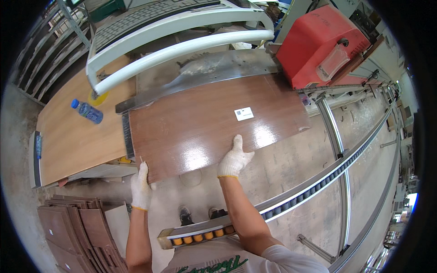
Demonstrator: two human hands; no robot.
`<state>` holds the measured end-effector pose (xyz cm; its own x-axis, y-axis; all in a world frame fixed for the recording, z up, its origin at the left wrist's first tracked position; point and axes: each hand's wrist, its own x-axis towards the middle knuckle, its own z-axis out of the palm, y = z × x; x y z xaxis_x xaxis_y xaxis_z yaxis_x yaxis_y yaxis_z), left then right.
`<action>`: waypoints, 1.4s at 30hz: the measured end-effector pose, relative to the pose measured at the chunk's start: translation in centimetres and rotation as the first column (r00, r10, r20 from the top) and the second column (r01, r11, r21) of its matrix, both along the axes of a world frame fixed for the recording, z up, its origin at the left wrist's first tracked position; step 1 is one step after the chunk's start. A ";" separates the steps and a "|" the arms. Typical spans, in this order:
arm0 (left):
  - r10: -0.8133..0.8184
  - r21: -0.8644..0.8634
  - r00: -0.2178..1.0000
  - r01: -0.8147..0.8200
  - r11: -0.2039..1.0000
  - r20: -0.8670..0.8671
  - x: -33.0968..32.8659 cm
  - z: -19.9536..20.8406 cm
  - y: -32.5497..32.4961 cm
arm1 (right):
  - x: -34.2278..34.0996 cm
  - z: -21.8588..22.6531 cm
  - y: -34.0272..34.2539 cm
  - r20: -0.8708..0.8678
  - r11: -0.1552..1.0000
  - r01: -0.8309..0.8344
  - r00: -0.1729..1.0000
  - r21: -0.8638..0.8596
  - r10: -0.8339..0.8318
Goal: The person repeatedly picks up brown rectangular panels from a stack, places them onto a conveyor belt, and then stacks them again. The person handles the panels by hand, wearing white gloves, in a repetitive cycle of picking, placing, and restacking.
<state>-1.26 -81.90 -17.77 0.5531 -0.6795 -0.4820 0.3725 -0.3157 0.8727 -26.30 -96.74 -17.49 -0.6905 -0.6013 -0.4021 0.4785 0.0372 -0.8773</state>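
**Brown panel held along a metal guide, label already in place**

The panel is gripped by the gloved left hand at its near left corner and by the right hand on its near edge; each thumb is laid on top, the other fingers being largely hidden. The far right corner lies beside a red machine. Release is not yet made; whether further work remains cannot be told. Other panels are stacked at lower left.

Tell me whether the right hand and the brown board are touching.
Touching. In the head view, the right hand holds the brown board, thumb over its near edge.
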 end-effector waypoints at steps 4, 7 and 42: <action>-0.034 0.143 0.998 0.026 0.989 0.057 -7.4 0.3 -3.5 | -7.7 -0.1 -3.7 0.042 0.984 0.002 0.999 -0.177 0.006; -0.017 0.074 0.997 0.011 0.997 0.072 -12.3 0.4 -5.5 | -11.8 -1.1 -5.9 0.032 0.989 0.054 0.998 -0.140 -0.050; -0.550 0.533 0.620 0.239 0.811 0.559 -7.0 7.3 10.0 | -31.5 -5.1 -17.3 -0.466 0.973 -0.218 0.855 0.075 0.227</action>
<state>-8.28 -71.88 -10.47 0.5405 -0.7609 -0.3591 -0.4967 -0.6330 0.5938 -57.76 -114.00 -22.56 -0.6486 -0.7572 -0.0776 -0.0116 0.1118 -0.9937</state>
